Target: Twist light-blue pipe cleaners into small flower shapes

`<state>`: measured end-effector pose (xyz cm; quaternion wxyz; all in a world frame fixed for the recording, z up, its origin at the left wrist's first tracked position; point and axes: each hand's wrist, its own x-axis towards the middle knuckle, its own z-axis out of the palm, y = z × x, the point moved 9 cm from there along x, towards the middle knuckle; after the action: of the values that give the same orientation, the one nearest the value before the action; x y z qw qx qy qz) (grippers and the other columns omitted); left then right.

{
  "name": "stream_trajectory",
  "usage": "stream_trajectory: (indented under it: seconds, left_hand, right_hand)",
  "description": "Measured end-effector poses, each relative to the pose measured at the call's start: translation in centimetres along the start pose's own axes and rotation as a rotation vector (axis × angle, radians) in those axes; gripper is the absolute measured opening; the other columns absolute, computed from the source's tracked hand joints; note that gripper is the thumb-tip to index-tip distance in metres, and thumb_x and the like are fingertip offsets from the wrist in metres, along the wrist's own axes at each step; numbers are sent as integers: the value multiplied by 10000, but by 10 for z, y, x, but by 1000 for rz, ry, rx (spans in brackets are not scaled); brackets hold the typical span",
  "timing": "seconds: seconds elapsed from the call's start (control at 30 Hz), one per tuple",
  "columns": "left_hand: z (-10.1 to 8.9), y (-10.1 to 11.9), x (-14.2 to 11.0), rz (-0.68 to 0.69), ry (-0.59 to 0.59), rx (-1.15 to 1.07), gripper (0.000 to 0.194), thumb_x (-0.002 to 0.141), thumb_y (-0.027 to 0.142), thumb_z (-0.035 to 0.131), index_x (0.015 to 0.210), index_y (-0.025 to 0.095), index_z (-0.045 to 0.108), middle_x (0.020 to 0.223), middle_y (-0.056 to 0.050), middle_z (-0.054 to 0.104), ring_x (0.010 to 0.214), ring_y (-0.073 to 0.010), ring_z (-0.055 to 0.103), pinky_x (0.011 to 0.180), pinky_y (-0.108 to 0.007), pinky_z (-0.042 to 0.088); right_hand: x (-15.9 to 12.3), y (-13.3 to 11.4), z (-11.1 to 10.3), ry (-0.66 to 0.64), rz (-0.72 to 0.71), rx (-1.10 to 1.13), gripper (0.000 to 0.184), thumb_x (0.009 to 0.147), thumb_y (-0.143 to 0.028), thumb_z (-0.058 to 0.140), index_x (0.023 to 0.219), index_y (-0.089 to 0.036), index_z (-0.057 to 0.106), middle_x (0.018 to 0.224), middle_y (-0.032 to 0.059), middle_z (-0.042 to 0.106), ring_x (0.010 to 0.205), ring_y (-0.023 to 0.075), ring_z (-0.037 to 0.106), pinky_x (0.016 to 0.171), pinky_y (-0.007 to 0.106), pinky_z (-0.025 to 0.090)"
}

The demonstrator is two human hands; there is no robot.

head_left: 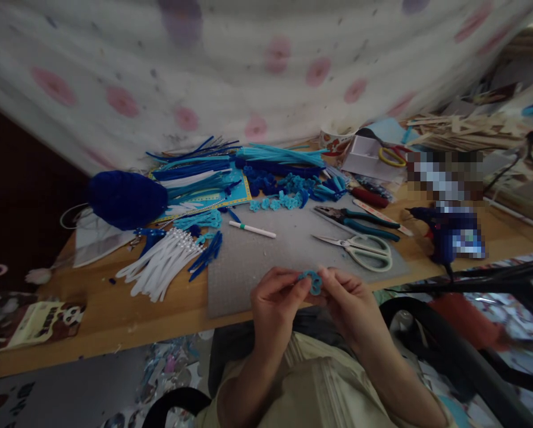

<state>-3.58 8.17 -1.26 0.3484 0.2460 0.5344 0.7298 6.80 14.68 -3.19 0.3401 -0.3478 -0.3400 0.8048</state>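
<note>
Between my two hands is a small light-blue pipe cleaner [314, 284] bent into loops, held just above the front edge of the grey cutting mat [235, 291]. My left hand [275, 294] pinches its left side between thumb and fingers. On the other side, my right hand [341, 294] pinches it too, with the fingertips close together. Beyond the right hand lie scissors [367, 252] with pale green handles and pliers [360, 221] with teal grips. A white marker [252, 229] with a green band rests farther back on the mat.
Bundles of blue pipe cleaners [279, 156] and finished light-blue curled pieces [278, 202] lie at the back. White looped strips [159, 267] and a dark blue fluffy ball [128, 199] are on the left. A dark blue glue gun [445, 232] stands at right.
</note>
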Motion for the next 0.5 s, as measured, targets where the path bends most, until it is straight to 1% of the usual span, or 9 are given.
stream_trajectory:
  seconds: [0.1, 0.17, 0.33, 0.5]
  left_hand:
    - [0, 1, 0, -5, -10, 27, 51, 760, 230, 748, 715, 216, 766, 749, -4, 664, 730, -129, 614, 663, -233, 488]
    - [-1, 0, 0, -3, -9, 38, 53, 762, 236, 748, 716, 217, 767, 733, 0, 661, 721, -128, 606, 661, -235, 478]
    - [-3, -3, -1, -15, -21, 35, 44, 769, 242, 747, 733, 231, 770, 724, 10, 657, 718, -124, 594, 662, -235, 460]
    - [-2, -4, -3, -20, -35, 37, 49, 773, 268, 747, 755, 236, 779, 724, 3, 657, 720, -129, 585, 665, -243, 456]
  right_hand:
    - [0, -1, -2, 26, -11, 31, 318, 573, -417, 882, 527, -167, 689, 513, -29, 594, 490, 86, 546, 607, 259, 607]
    - [1, 0, -2, 23, -8, 37, 316, 571, -412, 884, 524, -166, 692, 504, -32, 583, 485, 83, 544, 588, 248, 606]
    - [0, 1, 2, -43, -10, 17, 248, 633, -370, 860, 580, -171, 723, 565, -10, 654, 535, 108, 611, 589, 249, 609]
    - [-1, 1, -1, -100, -22, -24, 187, 694, -350, 827, 647, -189, 747, 644, 17, 725, 606, 152, 681, 633, 282, 619]
